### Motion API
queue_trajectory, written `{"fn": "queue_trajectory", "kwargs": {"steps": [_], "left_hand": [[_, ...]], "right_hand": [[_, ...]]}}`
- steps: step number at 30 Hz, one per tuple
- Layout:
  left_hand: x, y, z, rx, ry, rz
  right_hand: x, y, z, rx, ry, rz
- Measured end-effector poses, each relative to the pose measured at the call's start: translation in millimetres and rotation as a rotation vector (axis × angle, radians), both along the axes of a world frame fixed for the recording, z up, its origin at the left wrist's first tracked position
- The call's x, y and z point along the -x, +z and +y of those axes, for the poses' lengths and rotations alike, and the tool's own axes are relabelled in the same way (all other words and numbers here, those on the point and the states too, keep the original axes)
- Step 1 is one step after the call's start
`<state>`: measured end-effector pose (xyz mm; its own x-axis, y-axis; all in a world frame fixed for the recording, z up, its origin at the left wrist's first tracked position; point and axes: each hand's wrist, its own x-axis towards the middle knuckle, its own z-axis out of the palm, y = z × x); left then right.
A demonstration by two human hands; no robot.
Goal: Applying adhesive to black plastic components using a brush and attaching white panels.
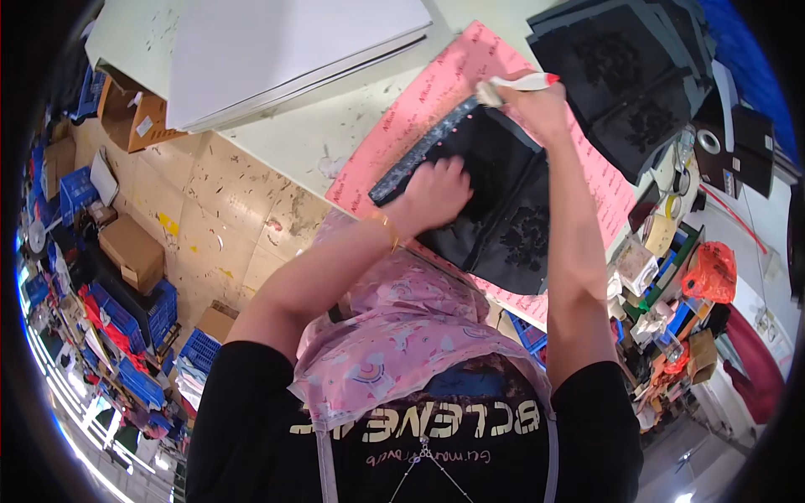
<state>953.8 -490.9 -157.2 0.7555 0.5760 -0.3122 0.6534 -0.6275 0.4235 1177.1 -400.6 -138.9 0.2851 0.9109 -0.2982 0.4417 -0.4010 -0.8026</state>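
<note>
Right hand (538,109) gripping the brush (532,81), my curled left hand (436,194), pinching or not I can't tell, likely steadies the cloth (501,155) beneath.

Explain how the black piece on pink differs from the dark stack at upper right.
The black piece has a speckled edge band; the dark stack shows plain edges. The black piece lies under the left hand; the dark stack fans out in layers. Both carry floral patterns.

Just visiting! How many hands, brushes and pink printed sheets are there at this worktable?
Hands: 2, the left hand and right hand
Brush: 1
Pink printed sheet: 1
Total: 4
</note>
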Motion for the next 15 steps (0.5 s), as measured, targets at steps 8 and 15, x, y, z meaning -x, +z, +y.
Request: {"fn": "queue_trajectory", "kwargs": {"steps": [8, 15], "left_hand": [[-44.1, -42.1, 47.3, -0.513, -0.147, -0.016], [-77.6, -28.3, 42.3, -0.404, -0.087, 0.169]], "right_hand": [[-99.0, 0.9, -98.0, 0.094, -0.065, -0.178], [-209.2, -8.6, -231.2, 0.049, -0.275, -0.2]]}}
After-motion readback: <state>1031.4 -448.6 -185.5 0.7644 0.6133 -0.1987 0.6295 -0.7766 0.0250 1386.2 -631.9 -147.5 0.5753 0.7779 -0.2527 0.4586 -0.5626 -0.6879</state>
